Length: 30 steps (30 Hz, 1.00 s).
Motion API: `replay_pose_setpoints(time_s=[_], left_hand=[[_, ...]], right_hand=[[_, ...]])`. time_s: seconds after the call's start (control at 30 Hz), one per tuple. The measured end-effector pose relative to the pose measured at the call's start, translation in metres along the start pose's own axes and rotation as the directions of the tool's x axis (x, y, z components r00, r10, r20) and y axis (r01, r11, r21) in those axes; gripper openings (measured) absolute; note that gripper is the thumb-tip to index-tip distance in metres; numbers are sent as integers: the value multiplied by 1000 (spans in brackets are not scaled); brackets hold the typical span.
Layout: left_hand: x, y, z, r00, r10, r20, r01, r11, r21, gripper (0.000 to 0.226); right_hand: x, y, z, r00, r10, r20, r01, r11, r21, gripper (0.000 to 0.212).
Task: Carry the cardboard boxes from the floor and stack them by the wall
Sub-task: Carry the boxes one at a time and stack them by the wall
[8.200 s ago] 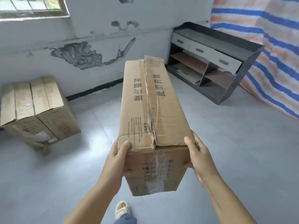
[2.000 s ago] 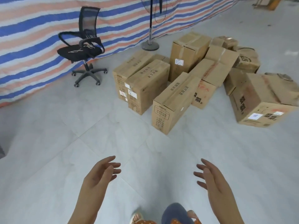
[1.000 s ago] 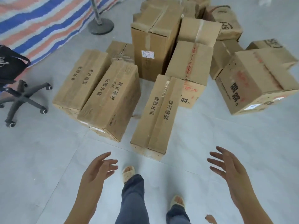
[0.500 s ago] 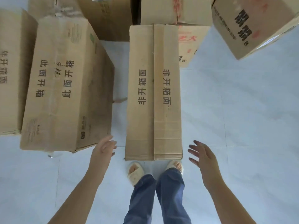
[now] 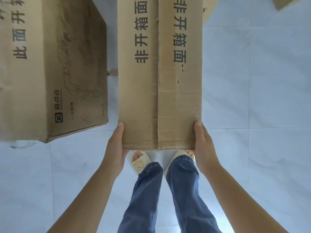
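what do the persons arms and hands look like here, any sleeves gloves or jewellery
Both forearms are bare as far as the frame shows: no sleeves in view. The left hand and right hand wear no gloves, and no rings, watch or bracelet show on the visible sides. The thumbnails are short and unpainted. Below are blue jeans and cream slide sandals.

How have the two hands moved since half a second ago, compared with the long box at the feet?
Yes. Both closed inward: the left hand and right hand now clasp the near corners of the long box.
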State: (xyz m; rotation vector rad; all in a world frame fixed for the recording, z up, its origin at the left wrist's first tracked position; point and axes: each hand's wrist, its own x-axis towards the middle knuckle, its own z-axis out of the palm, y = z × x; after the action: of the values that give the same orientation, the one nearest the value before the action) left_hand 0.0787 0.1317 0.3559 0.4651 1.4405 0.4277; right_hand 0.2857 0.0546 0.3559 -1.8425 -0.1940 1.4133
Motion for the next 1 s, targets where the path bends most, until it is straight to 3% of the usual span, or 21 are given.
replay_pose_setpoints(time_s=[0.1, 0.33, 0.57, 0.7, 0.83, 1.0], left_hand=[[-24, 28, 5, 998, 49, -31, -50, 998, -38, 27], [-126, 98, 15, 987, 150, 49, -152, 988, 38, 33], [-219, 150, 22, 989, 140, 54, -143, 988, 60, 23], [-267, 175, 19, 979, 191, 75, -195, 980, 46, 28], [-308, 204, 18, 945, 312, 102, -315, 949, 20, 23], [-350, 238, 16, 884, 444, 144, -443, 896, -42, 36]], right_hand=[[-20, -33, -5, 999, -44, 31, 41, 996, 76, 31], [-110, -116, -19, 990, -136, 27, 135, 990, 47, 31], [-195, -183, -30, 984, -177, 27, 177, 983, -36, 33], [-243, -211, -32, 969, -247, 22, 247, 969, -26, 30], [-282, -246, -29, 931, -364, 19, 365, 931, -22, 31], [-321, -289, -24, 872, -489, 17, 489, 872, -22, 35]])
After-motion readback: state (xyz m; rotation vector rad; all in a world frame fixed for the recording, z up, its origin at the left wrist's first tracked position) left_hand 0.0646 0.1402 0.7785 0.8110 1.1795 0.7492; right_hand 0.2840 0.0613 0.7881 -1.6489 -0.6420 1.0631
